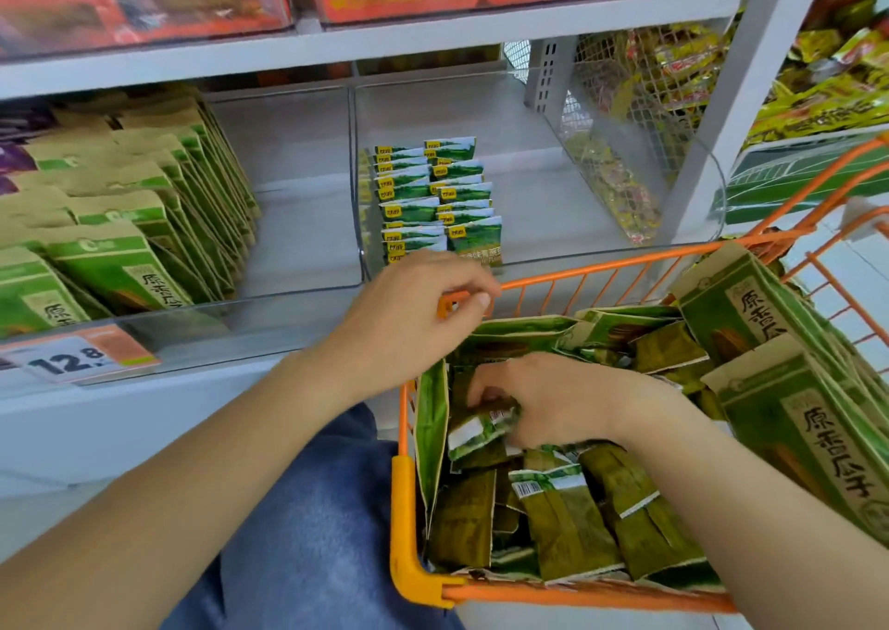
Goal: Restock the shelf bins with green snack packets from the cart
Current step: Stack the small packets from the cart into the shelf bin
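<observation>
head view | right hand (pixel 553 401) fingers curl round a green packet (pixel 481 429) down in the cart (pixel 409 509) | left hand (pixel 413 312) loosely curled, empty, above the rim | shelf bin (pixel 553 196) beyond the fingers holds two short rows; many packets left

Hands: two, a left hand (pixel 409 314) and a right hand (pixel 553 401)
Carts: one orange cart (pixel 409 523)
Price tags: one price tag (pixel 79 357), left of the cart
Small green packet stacks in the bin beyond the cart: two stacks (pixel 433 201), side by side
Loose packets in the cart: too many to count
</observation>
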{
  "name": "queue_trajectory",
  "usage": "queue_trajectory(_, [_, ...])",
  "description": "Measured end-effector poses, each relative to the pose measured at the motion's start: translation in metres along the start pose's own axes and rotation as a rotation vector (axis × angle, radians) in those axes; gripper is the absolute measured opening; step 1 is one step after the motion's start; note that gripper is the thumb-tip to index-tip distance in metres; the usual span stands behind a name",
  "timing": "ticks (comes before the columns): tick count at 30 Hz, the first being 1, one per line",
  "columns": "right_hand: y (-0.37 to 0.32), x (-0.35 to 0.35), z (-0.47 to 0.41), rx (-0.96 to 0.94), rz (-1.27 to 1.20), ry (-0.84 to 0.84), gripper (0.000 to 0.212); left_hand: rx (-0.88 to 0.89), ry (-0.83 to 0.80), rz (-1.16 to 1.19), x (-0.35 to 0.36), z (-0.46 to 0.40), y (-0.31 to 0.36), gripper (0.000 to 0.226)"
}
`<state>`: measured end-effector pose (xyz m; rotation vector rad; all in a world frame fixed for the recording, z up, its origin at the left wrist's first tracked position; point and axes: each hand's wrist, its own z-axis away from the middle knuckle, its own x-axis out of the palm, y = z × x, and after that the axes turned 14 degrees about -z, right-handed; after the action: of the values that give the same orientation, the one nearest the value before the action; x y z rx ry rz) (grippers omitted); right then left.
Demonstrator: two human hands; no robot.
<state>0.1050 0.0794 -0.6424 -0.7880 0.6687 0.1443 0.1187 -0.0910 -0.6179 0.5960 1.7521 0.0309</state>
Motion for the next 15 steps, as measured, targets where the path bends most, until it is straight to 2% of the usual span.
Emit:
queue_trajectory(2, [0.005, -0.009, 0.006, -0.051, -0.105, 0.089, 0.01, -0.064, 0.006, 0.136, 0.0, 0.012, 0.001, 0.016])
queue_trajectory(3, [0.006, -0.014, 0.01, -0.064, -0.187, 0.121, 0.009, -0.112, -0.005, 0.217, 0.001, 0.016, 0.0, 0.018])
queue_trajectory(5, [0.008, -0.024, 0.02, -0.092, -0.372, 0.176, 0.027, -0.22, -0.052, 0.401, 0.002, 0.022, -0.001, 0.019])
queue_trajectory(7, [0.008, -0.031, 0.026, -0.121, -0.521, 0.24, 0.02, -0.319, -0.122, 0.589, -0.001, 0.024, -0.001, 0.01])
queue_trajectory(8, [0.008, -0.033, 0.027, -0.138, -0.573, 0.262, 0.014, -0.351, -0.159, 0.641, -0.003, 0.025, 0.0, 0.013])
queue_trajectory(12, [0.005, -0.033, 0.026, -0.218, -0.7, 0.342, 0.022, -0.324, -0.293, 0.566, -0.01, 0.025, 0.005, 0.032])
queue_trajectory(15, [0.003, -0.033, 0.028, -0.238, -0.802, 0.401, 0.019, -0.376, -0.257, 0.623, -0.01, 0.024, 0.009, 0.016])
